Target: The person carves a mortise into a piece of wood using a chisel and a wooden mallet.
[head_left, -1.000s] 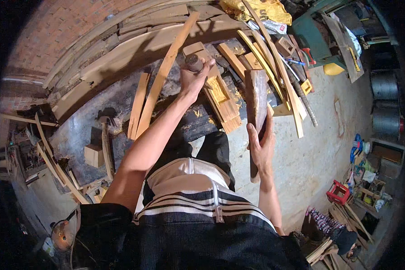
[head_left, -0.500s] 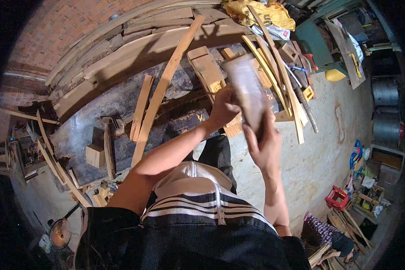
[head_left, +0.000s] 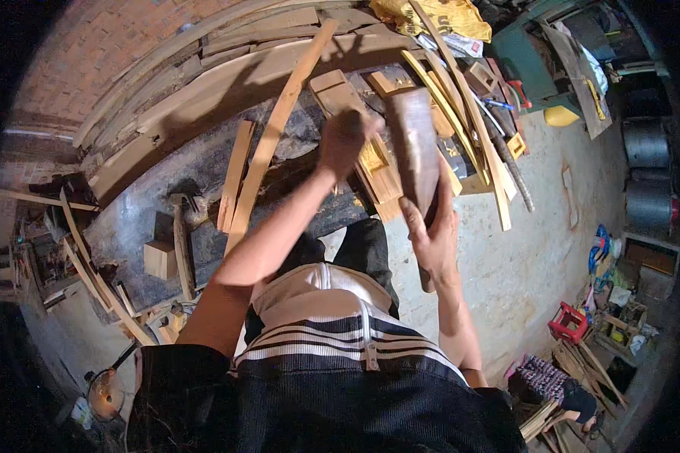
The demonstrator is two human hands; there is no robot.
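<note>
My right hand [head_left: 434,234] is wrapped round the narrow part of a dark wooden mallet [head_left: 415,140], a flat, paddle-like club. Its broad end points away from me, and its handle end sticks out below my palm. To the left, my left hand [head_left: 344,143] is closed over a pale wooden beam [head_left: 381,185]; motion blurs its fingers, and what they hold is hidden. Cut into the beam's top is a rectangular slot [head_left: 373,158] with yellowish shavings about it. My hands are apart, the mallet standing just right of the beam.
A hammer [head_left: 181,241] and a wood block [head_left: 159,260] lie on the dark bench at left. Long strips [head_left: 279,124] cross it. More strips, a saw [head_left: 518,94] and a yellow bag [head_left: 431,16] are at far right. Another person [head_left: 555,385] bends at lower right.
My left hand has moved left and away, from beside the mallet to above the beam. The mallet, blurred before, now shows more sharply in my right hand, and the slot is uncovered.
</note>
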